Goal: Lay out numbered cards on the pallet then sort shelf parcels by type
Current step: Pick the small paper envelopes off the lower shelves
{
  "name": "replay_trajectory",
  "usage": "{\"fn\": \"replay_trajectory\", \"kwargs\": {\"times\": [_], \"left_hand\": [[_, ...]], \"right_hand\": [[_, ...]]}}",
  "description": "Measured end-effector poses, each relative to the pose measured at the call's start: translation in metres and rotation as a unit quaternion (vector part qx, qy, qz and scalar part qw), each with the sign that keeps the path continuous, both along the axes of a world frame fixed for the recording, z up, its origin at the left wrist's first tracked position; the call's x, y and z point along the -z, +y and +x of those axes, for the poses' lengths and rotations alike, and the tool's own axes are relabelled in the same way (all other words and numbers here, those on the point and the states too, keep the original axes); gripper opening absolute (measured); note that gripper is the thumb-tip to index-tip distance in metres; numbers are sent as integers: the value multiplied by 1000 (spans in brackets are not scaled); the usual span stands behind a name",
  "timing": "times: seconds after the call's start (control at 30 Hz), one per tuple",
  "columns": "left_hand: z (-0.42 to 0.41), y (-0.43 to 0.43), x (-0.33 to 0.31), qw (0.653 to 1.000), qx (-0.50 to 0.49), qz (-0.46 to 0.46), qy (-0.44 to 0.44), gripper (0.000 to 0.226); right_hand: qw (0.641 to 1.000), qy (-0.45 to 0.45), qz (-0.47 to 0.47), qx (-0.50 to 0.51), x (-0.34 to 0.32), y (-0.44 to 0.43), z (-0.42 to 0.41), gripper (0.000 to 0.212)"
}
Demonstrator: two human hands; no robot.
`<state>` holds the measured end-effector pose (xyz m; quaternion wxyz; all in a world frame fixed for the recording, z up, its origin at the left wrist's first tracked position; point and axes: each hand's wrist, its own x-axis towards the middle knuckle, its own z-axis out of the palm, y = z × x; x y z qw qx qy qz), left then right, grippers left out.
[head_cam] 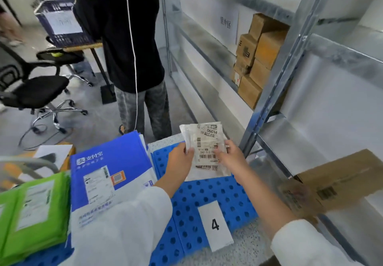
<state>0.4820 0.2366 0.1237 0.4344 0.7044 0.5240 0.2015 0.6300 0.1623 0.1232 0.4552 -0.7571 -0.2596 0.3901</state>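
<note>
Looking down, a thin white parcel (pixel 209 141) with bar codes on its label is seen held up just over the blue pallet (pixel 186 203). It is gripped from both sides. The left hand (pixel 182 156) is closed on its left edge and the right hand (pixel 230 156) is closed on its right edge, so each grip is narrow and filled by the parcel. More than one white bag seems to be pinched together, but how many cannot be told. The long side of the parcel runs away from the person and is tipped a little to the right. The card marked 4 (pixel 215 224) is laid flat on the pallet. It is nearer to the person than the parcel, almost in line with the gap between the two hands, and a bit closer to the right one. The patch of pallet just past that card is right below the parcel, so it is judged that the parcel only needs to be lowered, not carried sideways. A blue parcel (pixel 109 174) and green parcels (pixel 31 209) are stacked to the left, well apart from the card. Brown boxes (pixel 259 54) are kept on the metal shelf (pixel 279 79) to the right, and one more cardboard box (pixel 342 180) is set lower down, near the right arm. A person in a black top (pixel 118 27) is seen past the pallet.
</note>
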Motion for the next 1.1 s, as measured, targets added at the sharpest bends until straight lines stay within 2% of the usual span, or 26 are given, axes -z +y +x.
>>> {"fn": "replay_trajectory", "kwargs": {"times": [0.07,0.17,0.33,0.43,0.57,0.8,1.0,1.1], "left_hand": [[0,-7,5,1000,-14,-24,-13,15],[1,-15,15,998,-47,-37,-23,22],[-1,-13,36,995,-84,-41,-19,20],[-4,-6,53,994,-103,-40,26,17],[-9,2,76,986,-129,-67,84,29],[-11,20,108,976,-136,-101,138,25],[-3,40,124,974,-136,-90,159,28],[2,44,133,965,-118,-66,224,33]], "right_hand": [[999,3,-1,-32,9,5,0,36],[997,19,-15,-78,29,11,1,33],[991,25,-73,-110,64,26,3,44],[987,27,-93,-125,90,40,3,48],[980,13,-114,-160,115,53,0,50],[954,4,-166,-249,137,73,-2,51],[959,-33,-145,-240,141,92,3,47],[958,-58,-139,-243,150,97,2,45]]}}
